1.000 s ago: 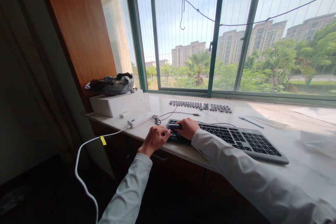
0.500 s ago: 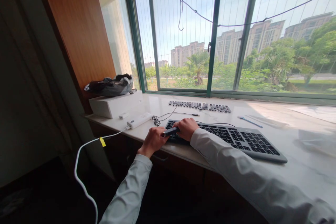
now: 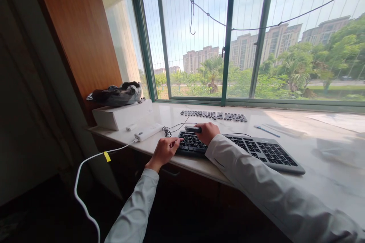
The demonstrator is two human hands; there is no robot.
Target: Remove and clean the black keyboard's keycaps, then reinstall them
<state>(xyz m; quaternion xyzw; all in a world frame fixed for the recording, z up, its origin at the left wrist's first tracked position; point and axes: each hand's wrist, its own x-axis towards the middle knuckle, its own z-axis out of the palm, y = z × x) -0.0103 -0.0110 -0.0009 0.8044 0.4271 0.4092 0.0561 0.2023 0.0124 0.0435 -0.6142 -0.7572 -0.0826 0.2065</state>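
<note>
1. Marble-look counter (image 3: 168, 112) runs under a green-framed window (image 3: 226, 64); dark cabinetry below, so its front edge is a straight drop.
2. Far left: white box (image 3: 122, 115) with a dark bag (image 3: 116, 95) on top, then a white device (image 3: 149, 132) whose white cable (image 3: 119, 148) spills over the edge. That end is tight.
3. Left hand (image 3: 163, 152) sits at the front edge, thumb and index pointed at the keyboard's left end. It's now free of the tool, which met it half a second ago. Can't tell if the fingertips pinch anything or touch keys (too small).
4. Coiled black cable (image 3: 167, 133) lies just behind that hand; snag risk, I'd say.
5. Keyboard (image 3: 248, 146) lies flat, angled along the front edge, middle partly under the right sleeve.
6. Right hand (image 3: 210, 132) has its fingers clamped on a dark tool (image 3: 193, 129), now pulled back over the keyboard's rear left. Reads as a break between contacts; key area between hands is exposed.
7. Dark keycaps (image 3: 199, 114) line up behind, limiting rearward swing.
8. Right: blue stick (image 3: 267, 131), then most of the elbow room.
</note>
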